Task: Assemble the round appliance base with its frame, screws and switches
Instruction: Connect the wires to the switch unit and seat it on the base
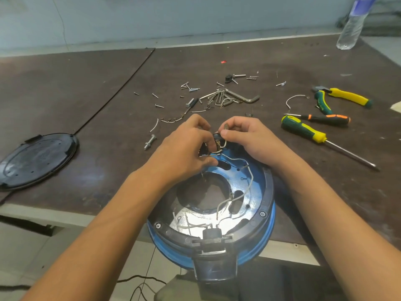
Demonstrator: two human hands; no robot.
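Note:
The round blue appliance base [256, 192] lies upside down at the table's near edge, ringed by a black frame [268, 205] with white wires across its inside. At its far rim sits a small black switch [218, 141] with white wires attached. My left hand [186, 148] pinches the switch and its wires from the left. From the right, my right hand [249, 137] pinches a small metal terminal just above the switch. Loose screws [188, 88] lie scattered beyond my hands.
A black round cover plate [36, 157] lies at the left. Hex keys [234, 97], bolts and wire bits are strewn mid-table. Two screwdrivers [308, 131] and yellow-green pliers [342, 97] lie at the right. A plastic bottle [352, 27] stands far right.

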